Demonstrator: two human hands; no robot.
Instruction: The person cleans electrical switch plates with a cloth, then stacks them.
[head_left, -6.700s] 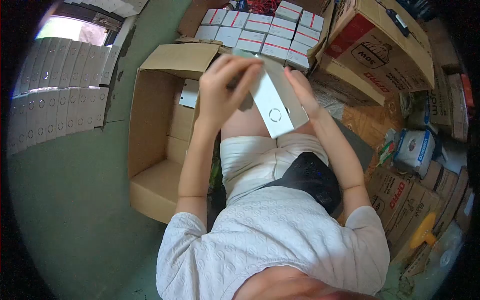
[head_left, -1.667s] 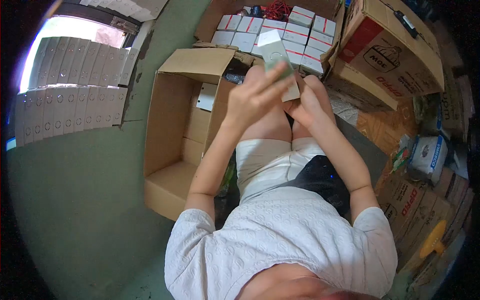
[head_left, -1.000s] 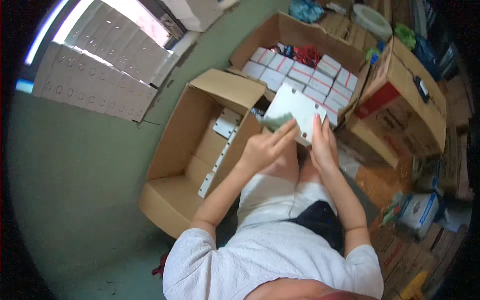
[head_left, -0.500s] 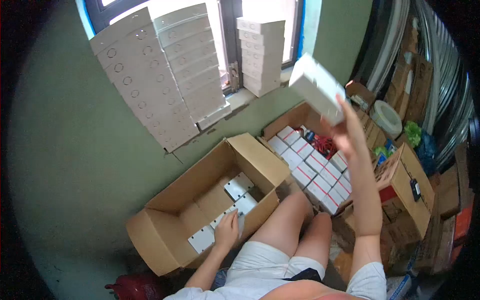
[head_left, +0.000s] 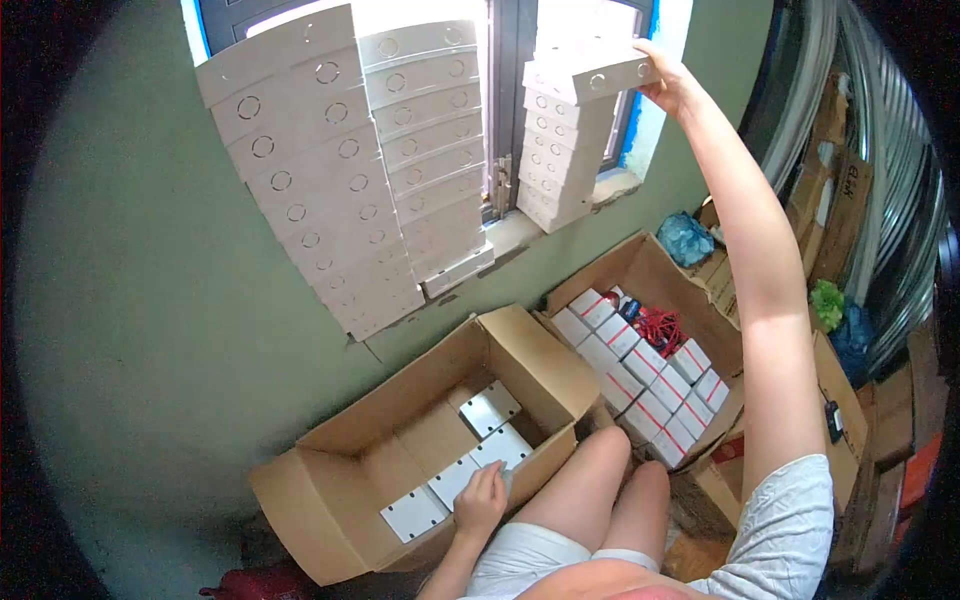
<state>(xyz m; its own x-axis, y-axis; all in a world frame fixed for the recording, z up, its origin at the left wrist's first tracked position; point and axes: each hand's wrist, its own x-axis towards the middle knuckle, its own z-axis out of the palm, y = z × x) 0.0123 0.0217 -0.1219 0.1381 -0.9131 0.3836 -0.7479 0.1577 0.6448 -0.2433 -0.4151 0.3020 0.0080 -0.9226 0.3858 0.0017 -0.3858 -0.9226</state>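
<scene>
I am watching my right hand point(head_left: 668, 90) reaching high, fingers and thumb pinching the end of a white oblong cardboard carton with a printed ring point(head_left: 590, 75), which is lying level atop a stack of matching white cartons point(head_left: 555, 160) directly below the hand. My left hand point(head_left: 482, 498) is hanging low, fingers curling onto flat white cardboard blanks point(head_left: 497, 447) just beyond it inside an open brown cardboard box point(head_left: 320, 490); whether it is gripping one I cannot tell
</scene>
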